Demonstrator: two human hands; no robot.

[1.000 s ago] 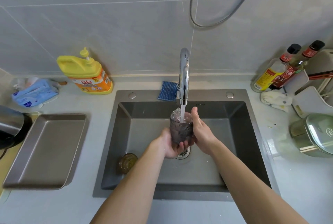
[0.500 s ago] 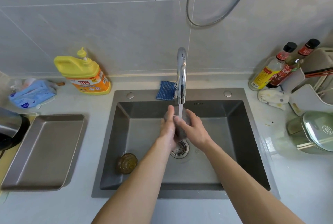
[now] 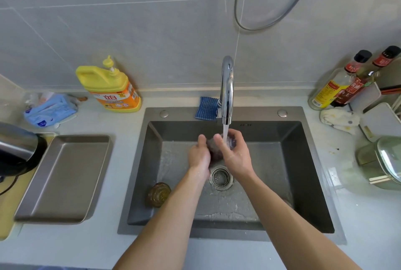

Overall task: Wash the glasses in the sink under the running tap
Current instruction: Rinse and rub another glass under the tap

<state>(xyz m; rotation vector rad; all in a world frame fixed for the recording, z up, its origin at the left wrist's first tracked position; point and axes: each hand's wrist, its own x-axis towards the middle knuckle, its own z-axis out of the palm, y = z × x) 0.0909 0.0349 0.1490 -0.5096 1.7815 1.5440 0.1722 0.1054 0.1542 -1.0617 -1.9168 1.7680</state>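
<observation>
Two glasses are in the sink (image 3: 303, 174). One, the dark glass (image 3: 214, 153), is held above the drain (image 3: 221, 178), right under the tap (image 3: 227, 87). Water (image 3: 225, 132) falls from the spout onto it and onto the fingers around it. The left hand (image 3: 198, 158) grips it from the left side, thumb up. The right hand (image 3: 236, 155) grips it from the right, fingers curled over its top. Most of the glass is hidden between the two palms, so whether it is upright or tilted cannot be told. The amber glass (image 3: 158, 194) rests on the sink floor in the near left corner, well apart from the hands. The sink floor around the drain is wet.

Behind the tap a blue cloth (image 3: 206, 108) lies on the sink's back edge. On the counter (image 3: 368, 215) to the left stand a yellow soap bottle (image 3: 110, 90) against the wall, a blue packet (image 3: 48, 110) beside it, a metal tray (image 3: 63, 179) nearer, and a kettle (image 3: 16, 150) at the edge of view. To the right are two sauce bottles (image 3: 335, 87), a white rag (image 3: 338, 119) in front of them, and a pot (image 3: 384, 161) with a glass lid. A grey hose (image 3: 271, 19) loops on the tiled wall above.
</observation>
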